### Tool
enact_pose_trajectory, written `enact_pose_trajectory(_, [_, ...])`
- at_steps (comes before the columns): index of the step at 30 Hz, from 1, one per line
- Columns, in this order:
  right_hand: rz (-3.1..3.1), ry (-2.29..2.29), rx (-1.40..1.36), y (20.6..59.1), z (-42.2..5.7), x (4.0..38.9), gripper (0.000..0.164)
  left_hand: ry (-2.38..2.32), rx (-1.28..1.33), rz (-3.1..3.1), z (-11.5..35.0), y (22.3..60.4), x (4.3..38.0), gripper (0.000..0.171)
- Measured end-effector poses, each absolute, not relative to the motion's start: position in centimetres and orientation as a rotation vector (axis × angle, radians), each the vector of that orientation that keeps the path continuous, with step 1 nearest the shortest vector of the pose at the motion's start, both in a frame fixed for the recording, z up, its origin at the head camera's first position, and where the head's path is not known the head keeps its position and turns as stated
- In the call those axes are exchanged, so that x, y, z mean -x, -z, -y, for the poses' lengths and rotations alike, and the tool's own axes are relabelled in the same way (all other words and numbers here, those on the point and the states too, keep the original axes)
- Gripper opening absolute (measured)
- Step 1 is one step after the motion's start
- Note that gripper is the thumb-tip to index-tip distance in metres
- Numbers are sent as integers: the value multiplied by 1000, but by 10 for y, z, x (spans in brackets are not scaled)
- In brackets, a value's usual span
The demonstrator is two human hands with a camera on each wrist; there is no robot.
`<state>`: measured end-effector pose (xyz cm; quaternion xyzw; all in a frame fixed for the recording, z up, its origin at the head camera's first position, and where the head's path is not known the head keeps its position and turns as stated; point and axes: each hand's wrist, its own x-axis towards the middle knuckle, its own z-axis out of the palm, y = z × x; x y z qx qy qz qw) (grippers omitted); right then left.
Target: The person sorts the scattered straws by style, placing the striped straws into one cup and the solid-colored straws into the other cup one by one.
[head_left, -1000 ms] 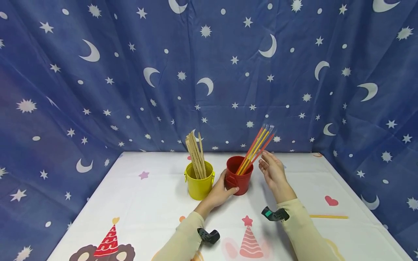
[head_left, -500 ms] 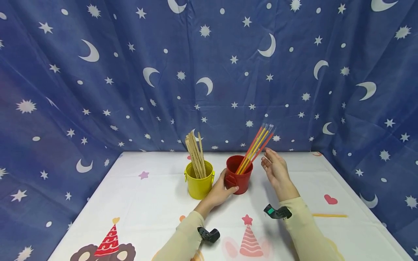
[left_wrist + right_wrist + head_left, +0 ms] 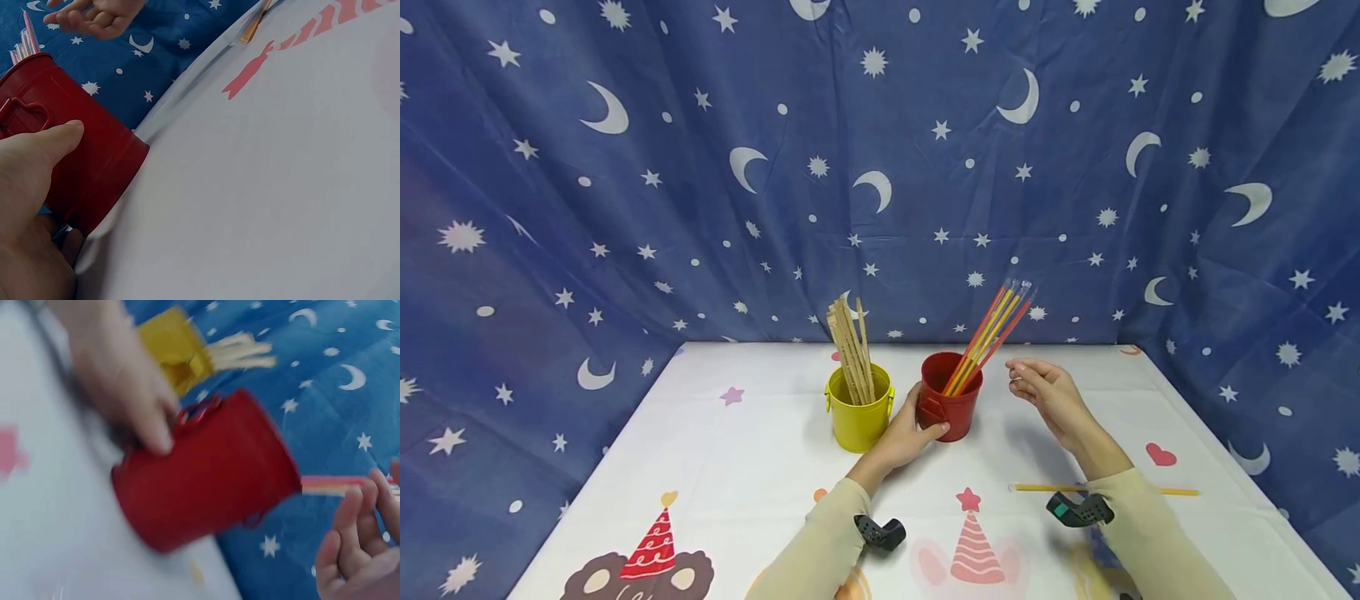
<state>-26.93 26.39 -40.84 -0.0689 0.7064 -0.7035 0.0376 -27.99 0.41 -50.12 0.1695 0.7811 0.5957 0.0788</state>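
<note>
My left hand (image 3: 901,440) grips the side of a small red bucket (image 3: 952,419) that stands on the table. In the left wrist view its thumb lies across the wall of the bucket (image 3: 100,150). Several long, thin red and yellow sticks (image 3: 988,337), like straws in clear wrappers, lean to the right out of the bucket. Just right of them, my right hand (image 3: 1054,396) hovers with loosely bent fingers and holds nothing. The right wrist view shows this hand (image 3: 359,550) apart from the bucket, its fingers close to the sticks.
Left of the red bucket stands a yellow bucket (image 3: 859,429) with a bundle of thin wooden sticks (image 3: 850,350) in it. A single yellow stick (image 3: 1180,492) lies on the table beyond my right forearm. A printed white cloth (image 3: 737,467) covers the table, and a blue curtain (image 3: 790,208) hangs behind.
My right hand has moved right and slightly down, away from the sticks, and its fingers have bent more. The lying yellow stick shows more fully. My left hand stays on the red bucket.
</note>
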Motion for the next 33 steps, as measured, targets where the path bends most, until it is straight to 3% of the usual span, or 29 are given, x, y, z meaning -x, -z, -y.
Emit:
enact_pose_trajectory(6, [-2459,1807,394,420,-288,255,27,-1792,-494,-2328,-4,502,280,87])
enact_pose_trajectory(16, [-2329,1445,510,437,-333,243,45,-1803,-509,-2322,-6,502,279,86])
enact_pose_trajectory(33, [-2168,1232,881,452,-353,246,20,-1798,-509,-2328,-5,501,278,86])
